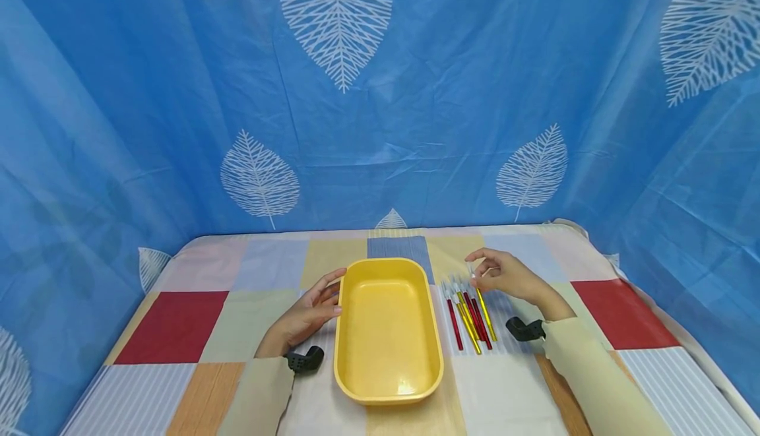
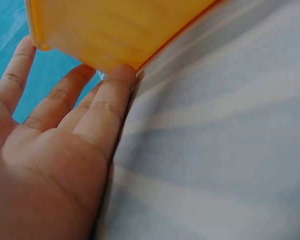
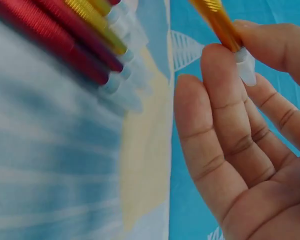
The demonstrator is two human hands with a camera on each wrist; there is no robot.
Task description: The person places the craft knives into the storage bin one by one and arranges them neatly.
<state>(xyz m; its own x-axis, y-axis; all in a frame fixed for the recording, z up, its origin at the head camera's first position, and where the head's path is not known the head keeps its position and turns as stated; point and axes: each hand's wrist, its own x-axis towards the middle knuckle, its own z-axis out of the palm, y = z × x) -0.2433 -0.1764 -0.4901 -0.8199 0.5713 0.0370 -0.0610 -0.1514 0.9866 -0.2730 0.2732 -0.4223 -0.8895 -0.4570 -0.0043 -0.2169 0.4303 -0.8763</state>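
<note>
Work status: one slender, shiny gold pen-shaped stick [image 1: 485, 312] with a translucent tip is pinched between thumb and fingers of the right hand [image 1: 505, 278], to the right of the rounded rectangular yellow plastic tray [image 1: 388, 330]. The other shiny red and gold pen-shaped sticks [image 1: 454, 324] lie grouped on the patchwork tablecloth [image 1: 249, 327], between tray and held stick, not yet taken up. The left hand [image 1: 310, 314], fingers extended, touches the tray's left wall (applied force cannot be determined). Exact stick count: indeterminate, owing to overlap. In the right wrist view, the held stick's barrel end is cut off.
</note>
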